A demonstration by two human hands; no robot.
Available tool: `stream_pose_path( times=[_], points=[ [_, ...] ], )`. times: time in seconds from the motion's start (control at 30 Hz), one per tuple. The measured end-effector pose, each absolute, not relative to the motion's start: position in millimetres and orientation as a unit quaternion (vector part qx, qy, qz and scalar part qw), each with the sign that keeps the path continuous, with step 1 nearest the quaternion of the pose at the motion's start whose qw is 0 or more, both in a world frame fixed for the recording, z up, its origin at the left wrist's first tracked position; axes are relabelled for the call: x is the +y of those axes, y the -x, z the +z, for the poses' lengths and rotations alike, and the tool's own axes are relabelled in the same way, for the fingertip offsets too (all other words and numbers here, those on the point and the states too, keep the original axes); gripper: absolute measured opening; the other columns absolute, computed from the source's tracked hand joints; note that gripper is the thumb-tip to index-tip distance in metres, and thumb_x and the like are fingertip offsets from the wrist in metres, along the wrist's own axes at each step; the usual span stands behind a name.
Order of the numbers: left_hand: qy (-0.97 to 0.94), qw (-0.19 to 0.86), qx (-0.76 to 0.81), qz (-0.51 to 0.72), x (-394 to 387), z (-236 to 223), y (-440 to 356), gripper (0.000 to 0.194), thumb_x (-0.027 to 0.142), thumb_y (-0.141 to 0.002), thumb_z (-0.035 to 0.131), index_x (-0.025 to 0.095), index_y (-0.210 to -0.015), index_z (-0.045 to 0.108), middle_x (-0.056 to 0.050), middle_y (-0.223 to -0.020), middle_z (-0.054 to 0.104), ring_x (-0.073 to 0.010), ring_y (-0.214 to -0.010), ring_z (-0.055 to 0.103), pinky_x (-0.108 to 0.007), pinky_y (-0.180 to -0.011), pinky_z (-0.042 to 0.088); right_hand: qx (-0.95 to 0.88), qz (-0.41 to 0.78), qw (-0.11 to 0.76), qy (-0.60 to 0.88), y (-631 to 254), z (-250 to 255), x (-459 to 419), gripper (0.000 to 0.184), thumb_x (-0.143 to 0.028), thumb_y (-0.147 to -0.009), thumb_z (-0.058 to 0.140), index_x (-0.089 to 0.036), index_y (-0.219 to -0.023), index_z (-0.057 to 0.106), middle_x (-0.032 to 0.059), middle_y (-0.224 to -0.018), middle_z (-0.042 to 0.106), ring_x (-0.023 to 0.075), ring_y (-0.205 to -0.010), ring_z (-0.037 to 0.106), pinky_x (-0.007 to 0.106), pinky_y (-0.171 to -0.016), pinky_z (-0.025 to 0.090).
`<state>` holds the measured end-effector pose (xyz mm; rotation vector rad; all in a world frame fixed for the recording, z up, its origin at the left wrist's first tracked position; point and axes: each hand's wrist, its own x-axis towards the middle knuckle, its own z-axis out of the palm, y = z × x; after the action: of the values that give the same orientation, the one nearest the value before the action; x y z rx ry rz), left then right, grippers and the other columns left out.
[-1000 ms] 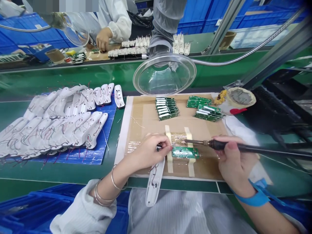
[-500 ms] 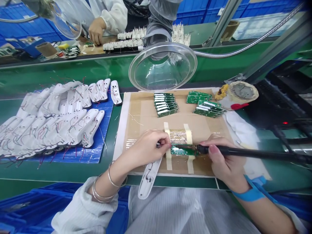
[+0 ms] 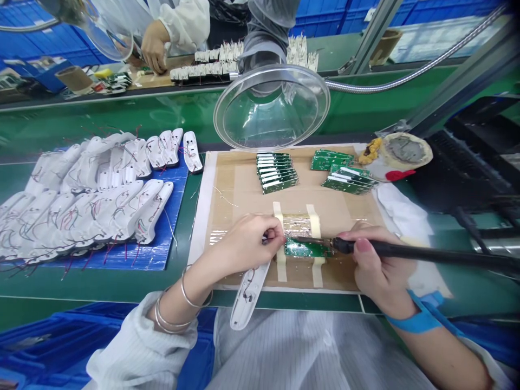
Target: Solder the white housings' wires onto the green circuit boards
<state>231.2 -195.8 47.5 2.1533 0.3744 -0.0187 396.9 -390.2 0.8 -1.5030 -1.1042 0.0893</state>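
Closest to my body, where a white plastic shell (image 3: 247, 306) with thin wires inside pokes out past the edge of the cardboard (image 3: 239, 189), its far end runs up under my left hand (image 3: 247, 244). That hand has thumb and finger pinched together at the left end of a green circuit board (image 3: 304, 248); I can't tell what is between them. My right hand (image 3: 377, 273) grips the black handle of a soldering iron (image 3: 426, 255), whose tip lies over the board, pointing at my left fingertips. The board sits between my hands, by two pale tape strips (image 3: 281, 269). If the iron slips leftwards, I judge it could burn those fingertips; if the left hand twitches, or the shell's weight pulls on its wires, a joint could come out crooked or a wire tear loose. Too long in one spot could scorch the board.

Beyond my hands is a fanned stack of boards (image 3: 276, 174), with more boards (image 3: 345, 179) to its right. Left of my left hand, white shells (image 3: 117, 211) lie in rows. Farther off hangs a clear hood (image 3: 272, 138), and past it a co-worker's hand (image 3: 154, 49).
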Motion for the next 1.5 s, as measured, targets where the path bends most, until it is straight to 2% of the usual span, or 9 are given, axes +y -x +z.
stream_pose_path(
  times=[0.57,0.77,0.9,1.0,1.1,1.17,1.27,1.4,1.5],
  points=[
    [-0.889,0.428,0.157,-0.038,-195.4,53.9,-236.1,0.015,0.022,-0.092,0.056,0.016,-0.08,0.062,0.003,-0.07,0.06,-0.0087,-0.065,0.051,-0.024,-0.065,0.038,-0.524,0.057,0.555,0.644,-398.9,1.6,-390.4,0.017,-0.019,-0.092,0.059,-0.027,-0.101,0.07,0.0028,-0.081,0.069,0.0151,-0.065,0.058,0.033,-0.055,0.045],
    [-0.894,0.418,0.157,-0.036,-195.2,55.1,-235.7,0.015,0.021,-0.091,0.057,0.016,-0.078,0.063,0.003,-0.068,0.059,-0.0086,-0.065,0.051,-0.024,-0.064,0.038,-0.441,-0.038,0.632,0.637,-398.3,8.1,-386.2,0.016,-0.026,-0.095,0.056,-0.024,-0.087,0.07,0.0023,-0.071,0.063,0.015,-0.059,0.055,0.033,-0.052,0.04],
    [-0.898,0.411,0.157,-0.033,-195.5,54.1,-237.9,0.015,0.021,-0.091,0.058,0.016,-0.078,0.063,0.003,-0.069,0.06,-0.0091,-0.065,0.052,-0.025,-0.064,0.039,-0.378,-0.002,0.631,0.678,-393.2,22.8,-387.9,0.016,-0.028,-0.096,0.057,-0.026,-0.106,0.07,-0.0029,-0.064,0.062,0.0107,-0.046,0.053,0.031,-0.047,0.042],
    [-0.899,0.411,0.146,-0.024,-195.0,53.9,-235.2,0.016,0.022,-0.093,0.057,0.016,-0.081,0.065,0.002,-0.073,0.063,-0.0107,-0.069,0.055,-0.026,-0.067,0.043,-0.456,0.108,0.506,0.724,-385.3,26.9,-390.1,0.032,-0.025,-0.095,0.061,-0.03,-0.126,0.061,-0.0025,-0.093,0.075,0.014,-0.082,0.073,0.03,-0.077,0.061],
    [-0.904,0.403,0.135,0.05,-190.9,55.4,-218.2,0.019,0.024,-0.1,0.051,0.018,-0.099,0.069,-0.003,-0.093,0.069,-0.0146,-0.089,0.062,-0.03,-0.083,0.048,-0.551,0.138,0.417,0.71,-378.8,18.9,-389.5,0.044,-0.023,-0.094,0.062,-0.034,-0.136,0.053,-0.0011,-0.132,0.067,0.0174,-0.115,0.069,0.034,-0.1,0.06],
    [-0.898,0.395,0.163,0.108,-186.8,56.8,-198.1,0.023,0.023,-0.102,0.048,0.019,-0.112,0.068,-0.005,-0.106,0.069,-0.016,-0.1,0.063,-0.032,-0.09,0.048,-0.584,0.125,0.398,0.697,-377.2,12.1,-388.1,0.048,-0.02,-0.094,0.06,-0.035,-0.139,0.05,-0.0007,-0.133,0.067,0.0178,-0.116,0.069,0.036,-0.102,0.06],
    [-0.872,0.431,0.209,0.101,-184.7,59.2,-165.5,0.022,0.024,-0.101,0.053,0.023,-0.117,0.069,-0.004,-0.106,0.071,-0.0142,-0.094,0.065,-0.029,-0.085,0.051,-0.595,0.11,0.4,0.688,-377.9,8.4,-386.2,0.05,-0.017,-0.093,0.061,-0.034,-0.139,0.05,0.0003,-0.131,0.068,0.0184,-0.114,0.07,0.036,-0.101,0.061],
    [-0.851,0.493,0.157,0.088,-196.5,63.7,-147.6,0.015,0.021,-0.097,0.061,0.021,-0.107,0.073,-0.003,-0.1,0.073,-0.013,-0.093,0.066,-0.027,-0.085,0.052,-0.599,0.117,0.406,0.681,-380.0,11.3,-385.4,0.052,-0.016,-0.093,0.061,-0.034,-0.14,0.048,0.0006,-0.13,0.068,0.0184,-0.113,0.071,0.035,-0.099,0.062],
    [-0.874,0.466,0.092,0.105,-209.8,66.6,-158.5,0.015,0.019,-0.098,0.06,0.02,-0.103,0.074,-0.003,-0.097,0.072,-0.0121,-0.091,0.064,-0.026,-0.084,0.05,-0.591,0.124,0.408,0.684,-380.2,9.7,-386.0,0.05,-0.018,-0.094,0.06,-0.034,-0.14,0.049,0.001,-0.131,0.068,0.0195,-0.114,0.07,0.036,-0.1,0.062]
  ],
)
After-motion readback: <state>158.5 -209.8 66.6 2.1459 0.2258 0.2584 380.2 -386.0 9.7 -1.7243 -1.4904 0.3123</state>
